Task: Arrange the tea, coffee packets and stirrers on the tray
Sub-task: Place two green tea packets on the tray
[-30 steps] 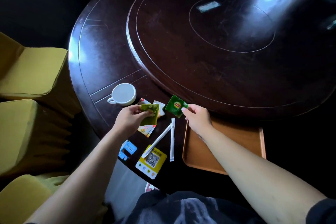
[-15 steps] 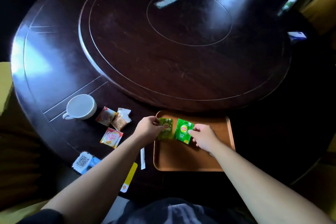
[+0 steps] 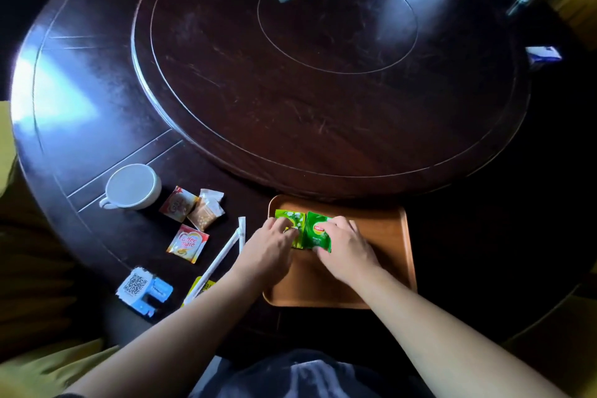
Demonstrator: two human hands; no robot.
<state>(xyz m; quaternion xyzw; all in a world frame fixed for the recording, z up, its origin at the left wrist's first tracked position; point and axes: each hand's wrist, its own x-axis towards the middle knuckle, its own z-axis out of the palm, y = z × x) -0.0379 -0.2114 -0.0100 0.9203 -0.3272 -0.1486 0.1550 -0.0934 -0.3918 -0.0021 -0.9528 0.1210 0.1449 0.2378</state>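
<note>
An orange-brown tray (image 3: 381, 268) sits at the near edge of the dark round table. Two green tea packets lie side by side in its far left corner. My left hand (image 3: 268, 249) presses on the lighter green packet (image 3: 292, 218). My right hand (image 3: 345, 245) rests its fingers on the darker green tea packet (image 3: 318, 233). Left of the tray lie two white wrapped stirrers (image 3: 231, 247), a red and yellow creamer packet (image 3: 188, 244), another red packet (image 3: 178, 203) and a tan sugar packet (image 3: 206, 212).
A white cup (image 3: 132, 187) stands left of the packets. A blue and white QR-code card (image 3: 143, 289) and a yellow card (image 3: 202, 287) lie near the table edge. The raised turntable (image 3: 323, 74) fills the table's middle. A small box (image 3: 544, 55) sits far right.
Both hands carried the green tea packets from the table onto the tray and lowered them flat against its far left corner. The view shifted rightward over the tray.
</note>
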